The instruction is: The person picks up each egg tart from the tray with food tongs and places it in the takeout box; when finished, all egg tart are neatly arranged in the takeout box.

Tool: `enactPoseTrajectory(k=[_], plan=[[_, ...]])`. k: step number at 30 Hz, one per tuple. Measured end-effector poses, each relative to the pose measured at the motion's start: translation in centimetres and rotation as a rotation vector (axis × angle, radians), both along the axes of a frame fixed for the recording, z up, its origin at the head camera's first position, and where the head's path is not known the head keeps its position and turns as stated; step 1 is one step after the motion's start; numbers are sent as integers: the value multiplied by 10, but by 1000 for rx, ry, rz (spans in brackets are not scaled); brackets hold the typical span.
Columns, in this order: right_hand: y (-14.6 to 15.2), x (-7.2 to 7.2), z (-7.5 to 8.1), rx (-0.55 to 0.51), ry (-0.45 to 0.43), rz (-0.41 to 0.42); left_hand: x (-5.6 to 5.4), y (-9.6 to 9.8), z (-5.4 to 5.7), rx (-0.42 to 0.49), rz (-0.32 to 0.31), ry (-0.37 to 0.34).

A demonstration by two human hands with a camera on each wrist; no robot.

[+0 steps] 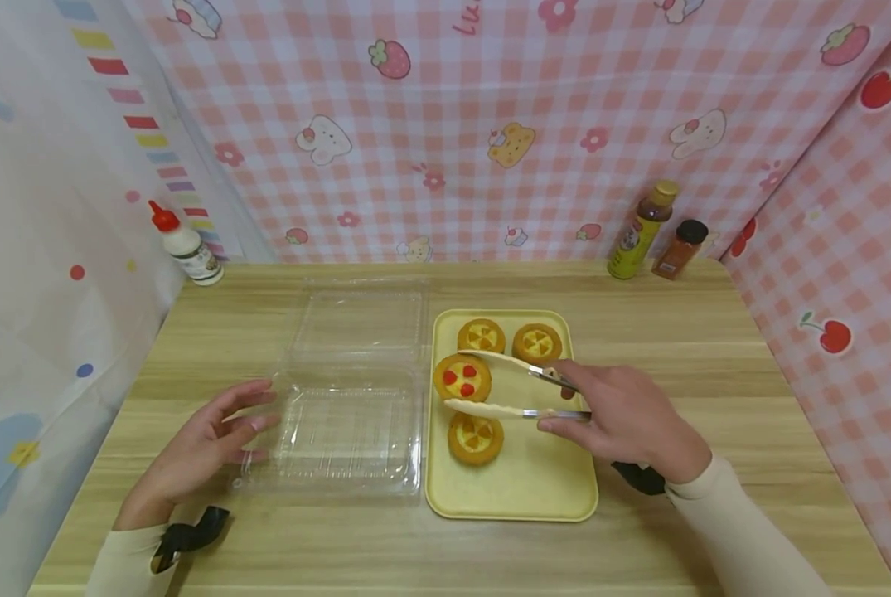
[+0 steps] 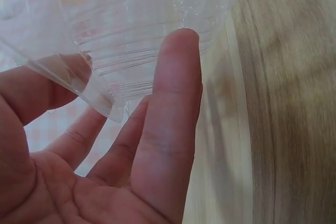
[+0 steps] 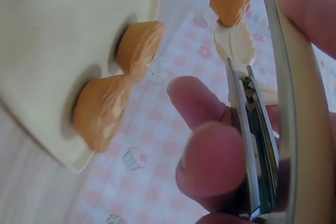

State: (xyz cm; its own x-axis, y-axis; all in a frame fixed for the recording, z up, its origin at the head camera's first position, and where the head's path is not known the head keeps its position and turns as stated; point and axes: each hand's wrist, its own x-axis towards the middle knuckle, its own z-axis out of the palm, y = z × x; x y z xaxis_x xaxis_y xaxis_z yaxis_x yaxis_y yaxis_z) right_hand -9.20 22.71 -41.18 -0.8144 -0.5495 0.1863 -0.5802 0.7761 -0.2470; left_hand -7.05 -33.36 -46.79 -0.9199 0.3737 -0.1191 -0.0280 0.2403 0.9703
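My right hand (image 1: 617, 410) holds metal tongs (image 3: 257, 145) with cream-coloured scalloped tips. Between those tips is an egg tart with red pieces on top (image 1: 456, 375), raised over the yellow tray (image 1: 542, 489) in the right wrist view. Three tarts with yellow-orange tops lie on the tray: a back left tart (image 1: 482, 334), a back right tart (image 1: 537, 342) and a front tart (image 1: 475, 441). At the left, my left hand (image 1: 210, 435) has its fingers loosely bent around the near left corner of a clear plastic container (image 1: 348, 431), touching its rim (image 2: 113, 103).
The container's lid (image 1: 363, 319) lies folded back behind it. A white bottle with a red cap (image 1: 187, 249) stands at the back left. At the back right are a yellow-labelled bottle (image 1: 639, 236) and a black-capped spice jar (image 1: 680, 249). Patterned cloth walls surround the wooden table (image 1: 684, 332).
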Motion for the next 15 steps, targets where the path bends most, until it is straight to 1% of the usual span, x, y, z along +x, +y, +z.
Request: enactPoseTrajectory(k=[3,9,15], plan=[[-9,-3,3,12,8,9,0,1,-1,-1,1,-4],[-29,-10,9,27,-11,23,-1,2,-1,-1,4,-11],[-53,-16,12,35,-6,69,-1,3,1,-16,5,-14]])
